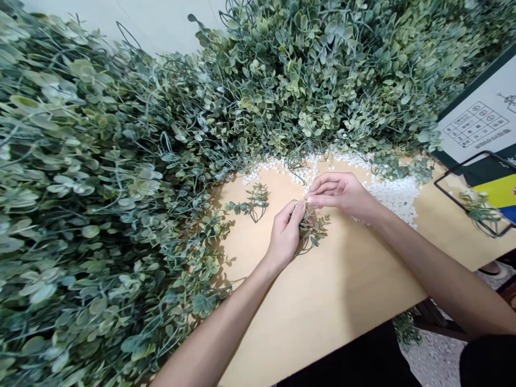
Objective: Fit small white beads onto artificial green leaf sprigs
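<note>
My left hand point(287, 228) is closed around the stem end of a green artificial leaf sprig point(316, 234), whose leaves hang down to the right over the table. My right hand point(341, 196) meets it at the fingertips, thumb and forefinger pinched at the top of the stem. A tiny pale piece seems to be between those fingertips, too small to make out clearly. On the tabletop left of my hands lies another leaf sprig point(257, 201). Small white pieces point(393, 199) are heaped beyond and to the right of my right wrist.
Piles of artificial foliage point(100, 215) cover the left and back of the wooden table point(298, 317). At the right stand a printed box point(479, 118) and a black wire frame point(443, 180) with a sprig by it. The table's front edge is close to my body.
</note>
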`<state>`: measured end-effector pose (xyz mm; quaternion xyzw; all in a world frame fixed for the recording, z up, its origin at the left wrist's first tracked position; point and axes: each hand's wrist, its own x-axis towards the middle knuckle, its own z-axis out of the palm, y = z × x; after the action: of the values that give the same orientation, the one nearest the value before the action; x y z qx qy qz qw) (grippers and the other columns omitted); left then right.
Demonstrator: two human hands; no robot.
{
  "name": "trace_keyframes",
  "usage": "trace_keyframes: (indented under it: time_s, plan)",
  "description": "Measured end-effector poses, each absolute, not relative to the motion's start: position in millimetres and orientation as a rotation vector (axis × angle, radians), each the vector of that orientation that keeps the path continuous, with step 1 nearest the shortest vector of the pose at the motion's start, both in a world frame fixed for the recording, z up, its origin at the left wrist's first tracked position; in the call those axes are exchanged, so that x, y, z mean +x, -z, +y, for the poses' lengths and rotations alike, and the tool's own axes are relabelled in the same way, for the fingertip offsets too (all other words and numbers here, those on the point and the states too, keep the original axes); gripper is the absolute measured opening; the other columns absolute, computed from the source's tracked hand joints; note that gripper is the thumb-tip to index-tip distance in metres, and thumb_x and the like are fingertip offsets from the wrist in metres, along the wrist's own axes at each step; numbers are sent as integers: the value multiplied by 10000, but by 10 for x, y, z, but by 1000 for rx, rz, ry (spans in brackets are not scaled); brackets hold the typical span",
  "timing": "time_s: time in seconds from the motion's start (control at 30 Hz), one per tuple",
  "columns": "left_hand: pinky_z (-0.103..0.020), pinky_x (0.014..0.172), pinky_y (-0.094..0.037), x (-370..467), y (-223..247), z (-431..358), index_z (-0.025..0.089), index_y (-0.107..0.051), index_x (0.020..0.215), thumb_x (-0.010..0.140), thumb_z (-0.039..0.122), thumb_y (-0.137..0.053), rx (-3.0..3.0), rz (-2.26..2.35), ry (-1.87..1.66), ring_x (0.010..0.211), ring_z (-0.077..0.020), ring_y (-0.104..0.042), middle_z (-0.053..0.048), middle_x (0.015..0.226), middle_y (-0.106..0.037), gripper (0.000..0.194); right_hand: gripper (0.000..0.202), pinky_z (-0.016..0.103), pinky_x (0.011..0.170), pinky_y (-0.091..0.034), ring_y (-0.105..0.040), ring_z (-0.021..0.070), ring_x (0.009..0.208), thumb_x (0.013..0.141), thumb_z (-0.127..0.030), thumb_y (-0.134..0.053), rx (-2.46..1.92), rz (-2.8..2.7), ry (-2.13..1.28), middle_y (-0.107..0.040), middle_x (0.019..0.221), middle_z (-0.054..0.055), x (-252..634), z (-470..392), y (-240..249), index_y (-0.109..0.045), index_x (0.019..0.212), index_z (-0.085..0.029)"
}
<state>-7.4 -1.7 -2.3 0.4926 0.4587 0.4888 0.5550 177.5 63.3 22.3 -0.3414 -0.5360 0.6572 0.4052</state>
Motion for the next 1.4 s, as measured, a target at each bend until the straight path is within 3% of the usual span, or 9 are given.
trace_keyframes:
  time_s: [0.23, 0.47, 0.7, 0.93, 1.23, 1.4]
  plan:
    - [-280, 708, -435, -68, 15, -8, 180, -636, 855, 1025, 485, -564, 1173, 1086, -1170, 718, -157, -536, -15, 767, -590, 356, 334, 250, 792, -613, -745, 124, 765, 650, -283, -972, -888, -1385, -1539, -799, 859, 18, 1718, 575, -277, -768, 889, -171]
    - [-273, 696, -432, -68, 14, -1, 178, -628, 858, 1019, 502, -570, 1162, 1077, -1153, 718, -152, -528, -11, 770, -577, 366, 297, 274, 789, -632, -761, 149, 775, 713, -333, -943, -870, -1417, -1448, -802, 850, 31, 1681, 542, -231, -773, 902, -179]
    - [-274, 715, -446, -71, 16, -2, 184, -602, 848, 1007, 537, -574, 1164, 1063, -1145, 720, -152, -531, -10, 787, -589, 388, 350, 302, 760, -658, -773, 175, 765, 668, -371, -967, -907, -1384, -1464, -799, 831, 35, 1673, 523, -229, -748, 865, -181]
    - [-277, 730, -458, -76, 34, -14, 184, -592, 852, 1009, 547, -568, 1165, 1059, -1142, 746, -156, -532, -13, 804, -573, 396, 326, 257, 715, -633, -764, 153, 722, 686, -339, -962, -888, -1358, -1460, -801, 808, 25, 1654, 508, -183, -736, 863, -185]
    - [-271, 732, -441, -64, -8, -5, 191, -567, 837, 1012, 533, -573, 1183, 1049, -1170, 726, -146, -507, 2, 794, -551, 385, 360, 298, 668, -632, -753, 171, 668, 712, -414, -946, -871, -1383, -1439, -807, 814, 27, 1638, 491, -129, -710, 878, -200]
    - [-286, 694, -421, -53, -23, -62, 196, -586, 828, 1012, 562, -550, 1273, 1084, -1202, 702, -159, -492, -7, 765, -551, 411, 393, 332, 759, -658, -782, 190, 760, 733, -443, -932, -846, -1335, -1514, -824, 886, 36, 1666, 509, -153, -711, 960, -210]
